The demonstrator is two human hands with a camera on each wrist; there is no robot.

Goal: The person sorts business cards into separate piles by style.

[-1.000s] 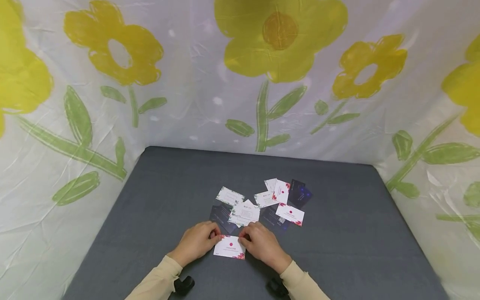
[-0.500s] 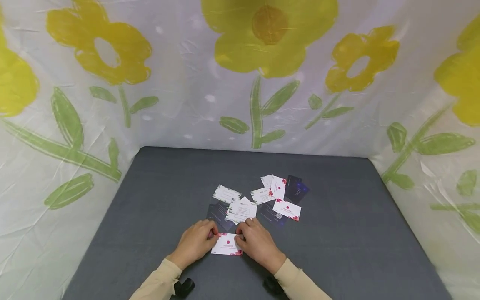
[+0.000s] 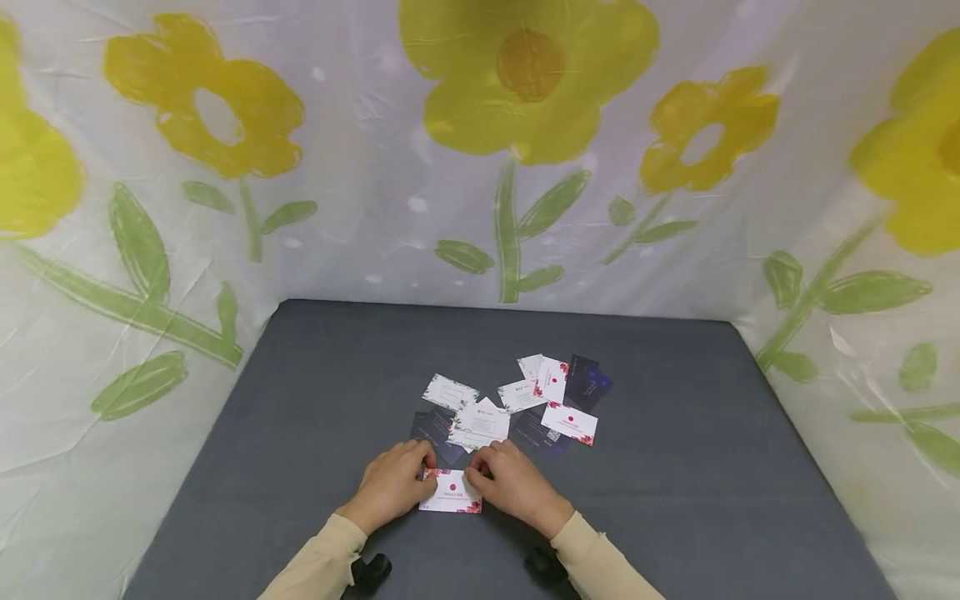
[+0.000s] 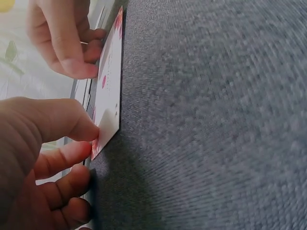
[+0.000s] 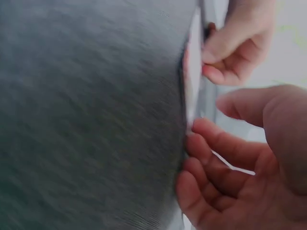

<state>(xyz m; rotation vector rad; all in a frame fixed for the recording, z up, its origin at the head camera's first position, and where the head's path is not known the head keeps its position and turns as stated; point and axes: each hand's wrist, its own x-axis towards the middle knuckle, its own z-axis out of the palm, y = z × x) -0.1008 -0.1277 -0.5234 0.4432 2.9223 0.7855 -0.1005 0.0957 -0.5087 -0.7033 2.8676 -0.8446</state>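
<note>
A white business card (image 3: 453,493) with red floral corners and a red dot lies on the grey table, between both hands in the head view. My left hand (image 3: 393,483) pinches its far left corner; in the left wrist view the thumb lies on the card's face (image 4: 106,96) and the index finger is at its edge. My right hand (image 3: 517,485) is at the far right corner. In the right wrist view the right index fingertip (image 5: 200,125) touches the card's edge, the thumb stands apart from it, and the other fingers rest loosely bent on the cloth.
Beyond the hands lie overlapping cards: green-leaf white cards (image 3: 480,423), dark blue cards (image 3: 435,433), more red-flower cards (image 3: 570,422) and a dark pair (image 3: 588,385) farther right. A flower-printed curtain (image 3: 360,167) surrounds the grey table (image 3: 675,467). Black devices (image 3: 371,573) sit at the wrists.
The head view has shifted slightly. Both hands stay at the red-flower card's far corners, and the card keeps its place relative to the other cards.
</note>
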